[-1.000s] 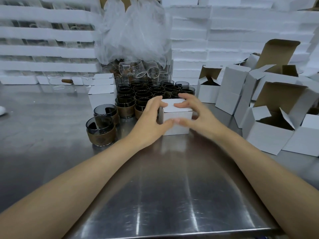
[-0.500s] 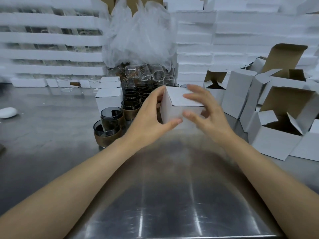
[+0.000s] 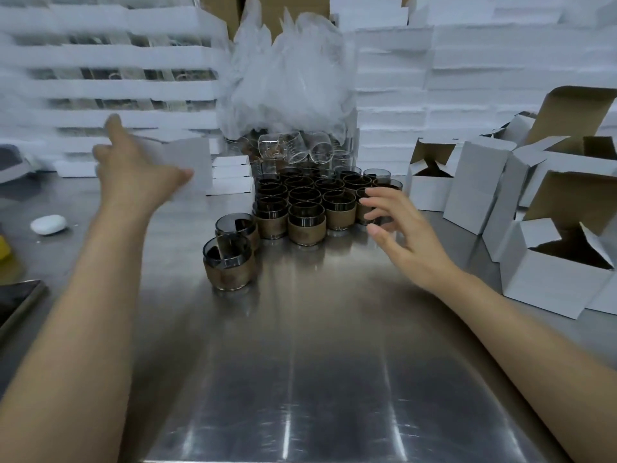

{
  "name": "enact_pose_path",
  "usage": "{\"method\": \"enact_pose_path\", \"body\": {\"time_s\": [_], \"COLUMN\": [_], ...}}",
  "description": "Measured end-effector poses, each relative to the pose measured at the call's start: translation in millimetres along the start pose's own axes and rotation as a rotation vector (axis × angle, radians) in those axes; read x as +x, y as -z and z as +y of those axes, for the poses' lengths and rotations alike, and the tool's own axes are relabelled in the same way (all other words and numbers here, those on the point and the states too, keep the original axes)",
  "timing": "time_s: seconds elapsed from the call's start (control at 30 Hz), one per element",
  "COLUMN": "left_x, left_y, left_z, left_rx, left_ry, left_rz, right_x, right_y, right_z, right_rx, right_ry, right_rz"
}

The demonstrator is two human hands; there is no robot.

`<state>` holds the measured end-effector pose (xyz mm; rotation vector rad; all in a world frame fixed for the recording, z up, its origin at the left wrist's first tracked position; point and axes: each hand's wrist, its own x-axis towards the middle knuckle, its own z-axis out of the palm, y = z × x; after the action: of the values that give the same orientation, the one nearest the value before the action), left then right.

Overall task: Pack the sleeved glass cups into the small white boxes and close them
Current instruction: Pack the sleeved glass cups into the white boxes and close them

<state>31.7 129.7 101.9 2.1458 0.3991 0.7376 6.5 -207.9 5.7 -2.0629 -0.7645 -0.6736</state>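
Observation:
My left hand (image 3: 133, 172) holds a closed small white box (image 3: 187, 165) in the air at the left, above the steel table (image 3: 300, 362); the box is motion-blurred. My right hand (image 3: 400, 235) hovers with relaxed fingers and holds nothing, close to the right edge of a cluster of smoky glass cups in brown sleeves (image 3: 307, 208). Two more sleeved cups (image 3: 228, 262) stand apart at the cluster's front left. Open white boxes (image 3: 561, 262) with raised flaps stand at the right.
Closed white boxes (image 3: 230, 178) are stacked behind the cups, left of bare glasses under a plastic bag (image 3: 293, 81). White foam trays (image 3: 467, 78) line the back. A white pebble-shaped case (image 3: 48, 224) and a dark flat object (image 3: 16, 302) lie at the left.
The closed box left the table centre: my left hand lifted it and carried it left. My right hand let go of it and moved toward the cups.

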Motion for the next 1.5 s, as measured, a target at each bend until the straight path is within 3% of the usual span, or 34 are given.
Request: {"method": "enact_pose_path", "body": {"time_s": [0.13, 0.3, 0.47, 0.73, 0.83, 0.9, 0.93, 1.03, 1.17, 1.3, 1.5], "left_x": [-0.3, -6.4, -11.8, -29.3, -33.7, -53.7, -70.6, -133.1, -174.5, -161.2, -154.2], "left_y": [14.5, 17.6, -0.3, -28.8, -33.7, -46.4, -56.8, -97.3, -139.8, -142.8, -142.9], "left_z": [-12.2, -18.1, -18.8, -5.0, 3.6, 17.9, 26.8, 43.3, 36.6, 27.9, 24.6], "left_rx": [0.317, 0.082, 0.039, 0.223, 0.287, 0.070, -0.075, -0.392, -0.294, -0.320, -0.347], "left_ry": [0.176, 0.265, 0.212, 0.055, -0.212, -0.467, -0.568, -0.711, -0.807, -0.742, -0.669], "left_rz": [-0.390, -0.603, -0.735, -0.501, -0.224, 0.004, 0.034, -0.180, -0.497, -0.503, -0.525], "right_x": [-0.5, -2.0, -2.7, -2.3, -0.1, 2.9, 4.9, 12.5, 26.5, 42.0, 55.9], "right_y": [-2.5, -3.7, -4.6, -2.7, -1.1, 3.3, 6.3, 14.2, 10.4, 9.9, 14.8], "right_z": [6.2, 7.8, 7.1, 10.7, 16.6, 24.8, 29.9, 45.5, 62.7, 79.3, 100.8], "right_rx": [-0.003, -0.020, -0.060, -0.093, -0.096, -0.150, -0.193, -0.323, -0.577, -0.756, -0.825], "right_ry": [0.005, -0.003, -0.022, -0.095, -0.190, -0.277, -0.329, -0.498, -0.612, -0.686, -0.731], "right_rz": [-0.034, -0.054, -0.097, -0.109, -0.010, 0.094, 0.145, 0.235, 0.083, 0.036, 0.019]}}
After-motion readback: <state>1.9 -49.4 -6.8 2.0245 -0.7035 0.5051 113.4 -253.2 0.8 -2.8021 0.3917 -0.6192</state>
